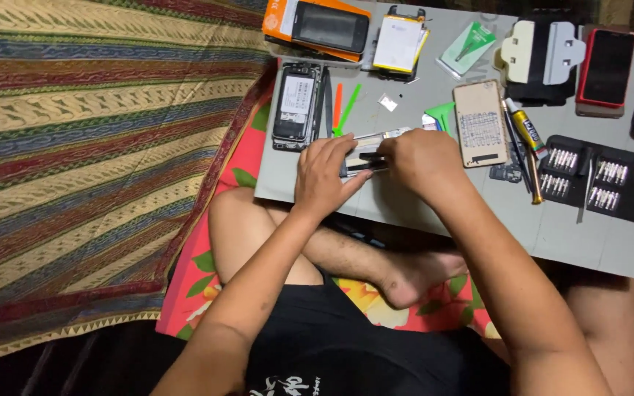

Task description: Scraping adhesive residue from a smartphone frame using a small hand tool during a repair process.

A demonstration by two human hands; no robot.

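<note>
My left hand (322, 174) and my right hand (421, 158) meet over a small flat phone part (365, 163) lying on a grey board (434, 213) across my lap. Both hands grip the part from either side; fingers cover most of it. A silver strip (379, 135) pokes out just above the hands. An opened black phone (297, 104) with its insides showing lies just beyond my left hand.
Green and orange pry tools (343, 106), a tan phone back (479, 122), a glue tube (526, 130), a black screwdriver bit set (602, 180), an orange box with a phone (321, 28), a battery (399, 42) and two phones (608, 67) crowd the board. Striped cloth (82, 147) covers the left.
</note>
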